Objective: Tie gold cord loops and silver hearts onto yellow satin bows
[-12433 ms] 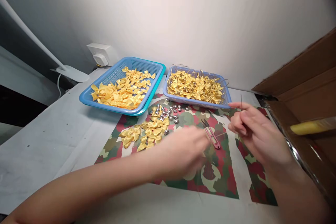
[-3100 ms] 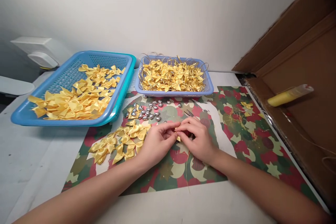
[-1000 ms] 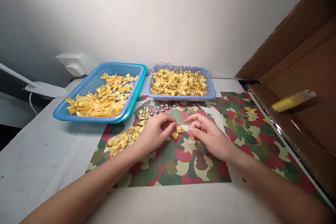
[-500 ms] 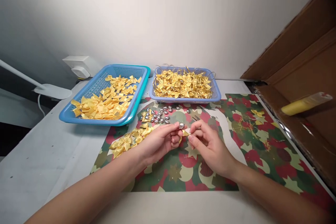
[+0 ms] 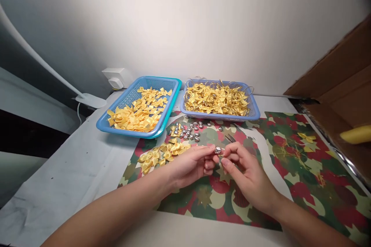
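Note:
Over the camouflage-patterned sheet, my left hand (image 5: pixel 197 166) pinches a small silver jingle bell (image 5: pixel 218 150) between thumb and forefinger. Its other fingers are curled in. Close by on the right, my right hand (image 5: pixel 249 173) has thumb and forefinger drawn together at the bell. A thin pale strand seems to run there, but its fingertips hide what they grip. Loose yellow ribbon bows (image 5: pixel 162 154) lie beside my left forearm. Several silver bells (image 5: pixel 191 131) are scattered beyond the hands, near dark pointed scissor tips (image 5: pixel 230 138).
A blue basket (image 5: pixel 101 126) of yellow bows stands at back left. Another basket (image 5: pixel 214 116) at the back holds bows with gold ties. Thread scraps and a bow (image 5: pixel 306 137) lie right, by a cardboard box (image 5: pixel 348 81). A white lamp base (image 5: pixel 92 100) stands left.
The view has swung left, so everything appears further right. My right fingertips have come closer to the bell, and the yellow ribbon seen between my hands is now mostly hidden.

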`<act>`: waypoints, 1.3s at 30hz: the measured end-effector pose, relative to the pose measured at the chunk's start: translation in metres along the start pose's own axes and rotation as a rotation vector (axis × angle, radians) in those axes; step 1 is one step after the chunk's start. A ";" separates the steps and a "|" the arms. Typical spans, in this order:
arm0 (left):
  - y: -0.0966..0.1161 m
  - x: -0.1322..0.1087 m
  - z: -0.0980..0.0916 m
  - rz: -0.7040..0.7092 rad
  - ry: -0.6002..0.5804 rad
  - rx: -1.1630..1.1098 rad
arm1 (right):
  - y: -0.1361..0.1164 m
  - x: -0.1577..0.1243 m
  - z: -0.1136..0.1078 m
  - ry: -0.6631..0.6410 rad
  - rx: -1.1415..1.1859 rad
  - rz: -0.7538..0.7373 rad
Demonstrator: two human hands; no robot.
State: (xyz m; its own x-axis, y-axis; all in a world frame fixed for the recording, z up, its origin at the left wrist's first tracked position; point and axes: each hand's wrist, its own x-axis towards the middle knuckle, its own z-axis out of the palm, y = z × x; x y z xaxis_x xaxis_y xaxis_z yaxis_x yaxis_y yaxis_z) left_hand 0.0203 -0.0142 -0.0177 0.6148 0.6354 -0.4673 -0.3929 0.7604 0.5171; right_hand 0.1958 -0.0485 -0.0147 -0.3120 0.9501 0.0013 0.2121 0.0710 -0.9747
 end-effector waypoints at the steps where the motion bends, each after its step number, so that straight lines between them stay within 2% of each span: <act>1: -0.001 0.000 0.000 -0.004 -0.004 0.009 | 0.001 0.000 0.000 0.003 0.007 -0.001; 4: -0.005 0.000 0.000 0.008 -0.008 0.036 | 0.003 -0.002 0.001 0.022 0.018 -0.012; 6: -0.007 0.000 0.000 0.080 0.027 0.110 | 0.004 -0.002 0.001 0.036 0.019 -0.014; 9: -0.007 0.001 -0.003 0.303 0.079 0.320 | 0.005 -0.001 0.001 0.053 0.014 0.006; 14: -0.002 -0.002 -0.007 0.644 0.044 0.658 | 0.004 -0.001 0.001 0.042 0.022 0.042; 16: 0.001 -0.003 -0.008 0.736 0.032 0.770 | 0.003 -0.001 0.001 0.036 0.021 0.047; 18: 0.002 -0.004 -0.007 0.769 0.028 0.840 | 0.001 0.000 0.001 0.030 0.015 0.052; 22: 0.005 -0.006 -0.004 0.745 0.014 0.857 | -0.002 0.001 -0.001 0.005 -0.006 0.023; 28: 0.012 -0.016 0.001 0.760 0.053 0.907 | -0.007 0.006 -0.005 -0.023 -0.104 -0.018; 35: 0.035 -0.030 0.003 1.015 0.090 0.710 | 0.004 0.013 -0.009 -0.099 -0.361 -0.002; 39: 0.043 -0.040 0.009 1.112 0.088 0.671 | 0.008 0.016 -0.009 -0.075 -0.356 -0.088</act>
State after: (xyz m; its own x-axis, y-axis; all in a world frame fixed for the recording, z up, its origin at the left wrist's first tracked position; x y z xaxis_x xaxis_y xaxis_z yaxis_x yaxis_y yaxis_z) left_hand -0.0155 -0.0082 0.0295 0.1261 0.9041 0.4084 -0.2272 -0.3744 0.8990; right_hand 0.2011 -0.0294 -0.0208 -0.4077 0.9116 0.0527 0.4858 0.2654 -0.8328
